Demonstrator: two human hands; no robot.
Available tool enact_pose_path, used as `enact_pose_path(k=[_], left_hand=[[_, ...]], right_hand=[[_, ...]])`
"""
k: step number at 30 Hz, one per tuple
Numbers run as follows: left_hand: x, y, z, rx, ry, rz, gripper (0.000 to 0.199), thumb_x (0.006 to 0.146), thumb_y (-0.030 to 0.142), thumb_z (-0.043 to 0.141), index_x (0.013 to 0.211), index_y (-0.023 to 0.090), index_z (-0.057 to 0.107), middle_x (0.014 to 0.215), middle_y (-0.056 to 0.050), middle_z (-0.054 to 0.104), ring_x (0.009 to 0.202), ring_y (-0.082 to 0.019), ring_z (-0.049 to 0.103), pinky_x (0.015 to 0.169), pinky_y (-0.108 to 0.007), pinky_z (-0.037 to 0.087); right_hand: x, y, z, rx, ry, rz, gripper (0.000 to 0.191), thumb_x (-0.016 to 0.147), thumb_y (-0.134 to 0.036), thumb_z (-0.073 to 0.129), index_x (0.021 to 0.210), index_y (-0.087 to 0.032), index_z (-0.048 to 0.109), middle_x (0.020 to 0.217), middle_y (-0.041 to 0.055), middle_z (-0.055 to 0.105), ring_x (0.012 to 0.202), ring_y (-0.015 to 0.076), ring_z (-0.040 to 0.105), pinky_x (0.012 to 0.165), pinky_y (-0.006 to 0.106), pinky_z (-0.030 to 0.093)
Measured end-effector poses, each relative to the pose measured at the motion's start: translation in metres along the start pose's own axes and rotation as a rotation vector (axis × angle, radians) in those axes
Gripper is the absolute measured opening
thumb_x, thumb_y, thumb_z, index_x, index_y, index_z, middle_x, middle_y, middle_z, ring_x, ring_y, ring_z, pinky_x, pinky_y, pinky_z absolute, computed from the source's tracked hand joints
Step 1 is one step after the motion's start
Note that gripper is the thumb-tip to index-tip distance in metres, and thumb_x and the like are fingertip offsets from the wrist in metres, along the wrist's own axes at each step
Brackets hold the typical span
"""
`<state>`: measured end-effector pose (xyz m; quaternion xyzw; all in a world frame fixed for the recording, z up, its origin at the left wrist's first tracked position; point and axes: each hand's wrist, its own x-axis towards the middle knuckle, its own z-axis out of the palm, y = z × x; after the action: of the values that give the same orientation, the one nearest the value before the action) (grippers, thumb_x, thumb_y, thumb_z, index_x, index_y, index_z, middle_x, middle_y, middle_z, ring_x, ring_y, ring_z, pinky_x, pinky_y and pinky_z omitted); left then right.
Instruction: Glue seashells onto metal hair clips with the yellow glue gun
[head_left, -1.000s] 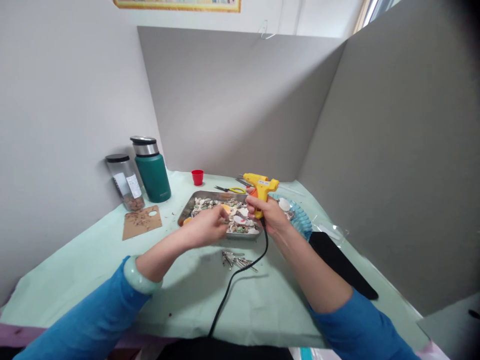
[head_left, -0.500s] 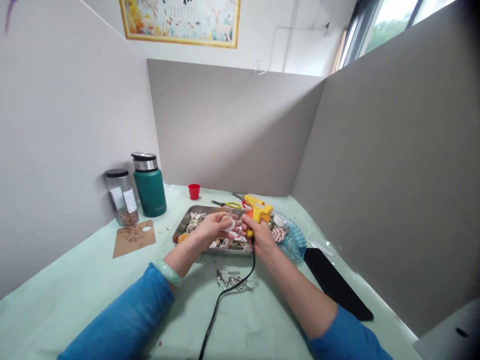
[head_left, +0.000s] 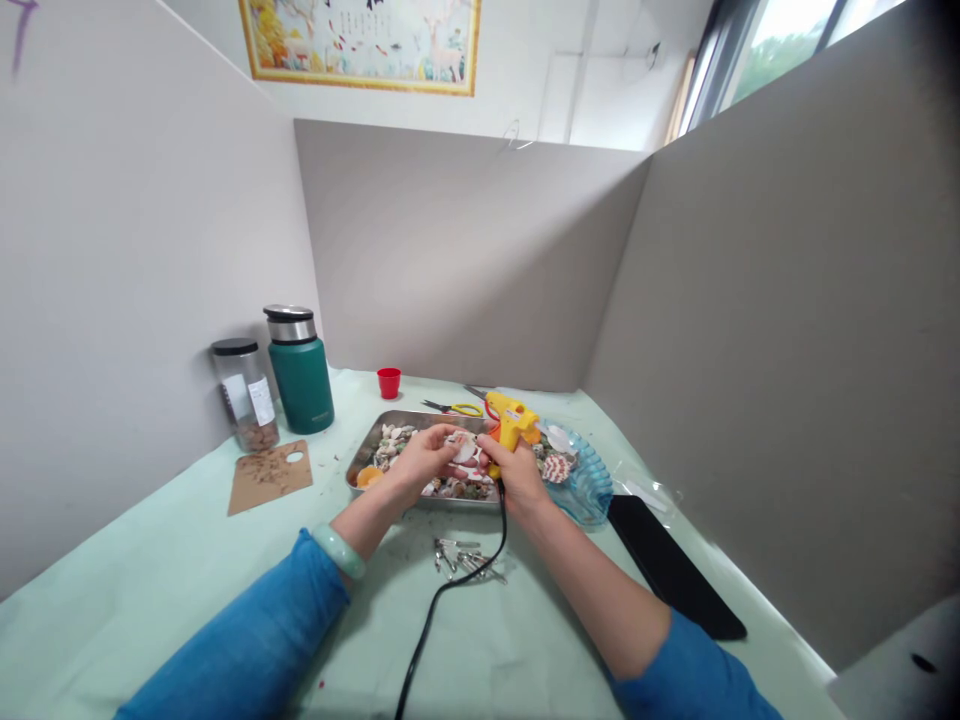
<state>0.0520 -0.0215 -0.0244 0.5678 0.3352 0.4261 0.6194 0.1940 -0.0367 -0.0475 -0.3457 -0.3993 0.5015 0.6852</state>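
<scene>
My left hand (head_left: pixel 427 458) is closed on a small white shell (head_left: pixel 463 447), held by the fingertips above the metal tray (head_left: pixel 365 452). Wrapped round the handle of a yellow glue gun (head_left: pixel 513 420) is my right hand (head_left: pixel 516 474), close beside the shell. The gun's black cord (head_left: pixel 442 590) runs down toward the front edge. Many small shells and stones (head_left: pixel 392 440) fill the tray under both hands. To the right, a blue shell-shaped dish (head_left: pixel 596 485) bears a red-and-white striped shell (head_left: pixel 557 468) and a white one.
Several metal clips (head_left: pixel 469 560) lie in front of the tray. Behind it are yellow-handled scissors (head_left: pixel 454 408) and a red cup (head_left: pixel 388 383). At left stand a green flask (head_left: pixel 300 380), a jar (head_left: pixel 244 400) and a brown card (head_left: pixel 270 478). A black slab (head_left: pixel 675 565) lies right; grey panels surround the table.
The glue gun has shifted slightly left and turned, its nozzle end moving away from the shell. The shell in my left hand now faces more toward the camera.
</scene>
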Motion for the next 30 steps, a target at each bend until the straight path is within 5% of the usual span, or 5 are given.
enact_pose_path(k=[5, 14, 30], left_hand=[[-0.001, -0.001, 0.005, -0.008, -0.011, 0.016, 0.025, 0.074, 0.004, 0.058, 0.096, 0.014, 0.052, 0.077, -0.003, 0.069, 0.072, -0.015, 0.068, 0.067, -0.028, 0.056], [0.0, -0.006, 0.002, 0.012, 0.031, 0.038, 0.032, 0.071, 0.037, 0.071, 0.085, 0.013, 0.055, 0.076, -0.003, 0.066, 0.067, -0.014, 0.065, 0.062, -0.027, 0.056], [0.001, -0.01, -0.004, 0.058, 0.082, 0.026, 0.032, 0.073, 0.041, 0.067, 0.084, 0.015, 0.053, 0.066, -0.001, 0.064, 0.06, -0.013, 0.062, 0.049, -0.021, 0.049]], right_hand=[[-0.001, 0.0, 0.004, -0.032, 0.079, -0.03, 0.04, 0.061, -0.025, 0.072, 0.095, -0.019, 0.051, 0.052, -0.0082, 0.053, 0.042, 0.0105, 0.051, 0.041, 0.022, 0.041], [0.0, 0.005, 0.006, -0.097, 0.081, -0.053, 0.039, 0.061, -0.024, 0.071, 0.095, -0.02, 0.052, 0.058, -0.0074, 0.055, 0.044, 0.0116, 0.053, 0.041, 0.023, 0.043], [-0.002, 0.012, 0.009, -0.293, 0.039, -0.106, 0.036, 0.067, -0.027, 0.066, 0.1, -0.019, 0.052, 0.061, -0.0063, 0.056, 0.046, 0.0114, 0.055, 0.039, 0.021, 0.042]])
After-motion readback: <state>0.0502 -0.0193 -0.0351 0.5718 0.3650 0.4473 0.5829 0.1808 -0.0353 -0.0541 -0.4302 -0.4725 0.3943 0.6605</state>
